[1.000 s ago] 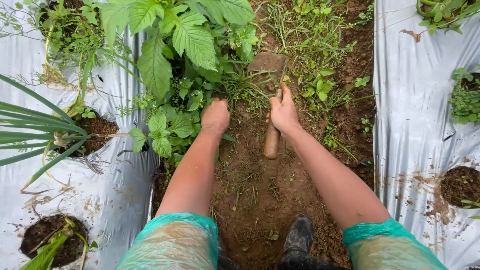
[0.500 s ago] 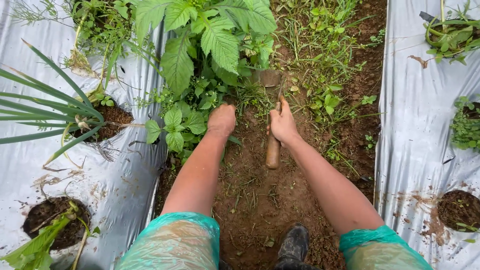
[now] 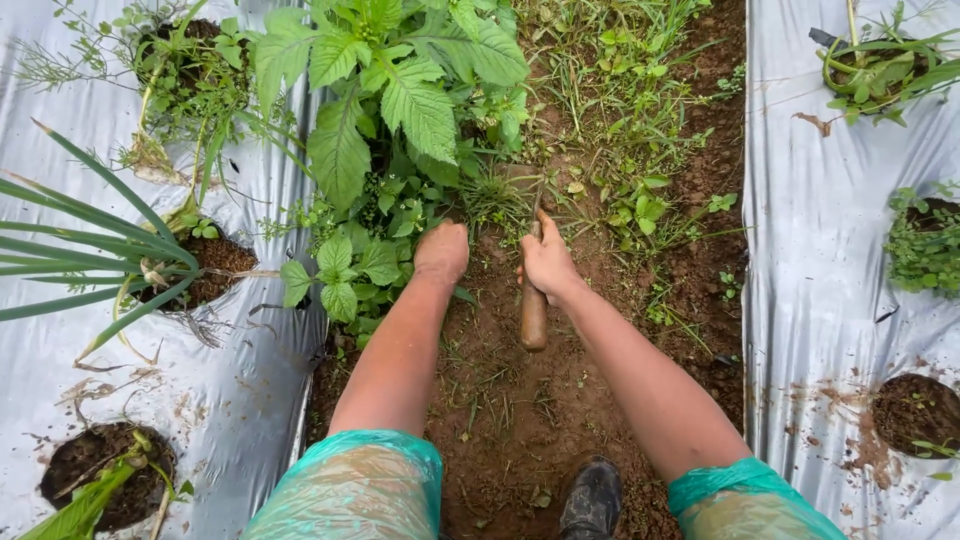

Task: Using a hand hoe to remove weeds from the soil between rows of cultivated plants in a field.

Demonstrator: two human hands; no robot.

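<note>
My right hand [image 3: 547,262] grips the wooden handle of a small hoe [image 3: 533,318]; the handle's end points back toward me and the blade is down in the soil among grass tufts, mostly hidden. My left hand [image 3: 441,251] is closed as a fist at the base of a broad-leaved weed [image 3: 395,95], next to smaller leafy weeds [image 3: 345,275]; what it holds is hidden. Both arms come out of translucent green plastic sleeves [image 3: 350,490].
A bare brown soil furrow [image 3: 520,420] runs between two silver plastic mulch sheets [image 3: 830,250], [image 3: 110,380] with planting holes [image 3: 915,410]. Long green spiky leaves [image 3: 70,245] lie on the left. My dark boot [image 3: 590,498] stands at the bottom. Grass [image 3: 620,110] grows ahead.
The hoe's blade, in plain view on the soil a second ago, has sunk into the grass ahead. Both hands have stayed near the weeds as the view shifted forward.
</note>
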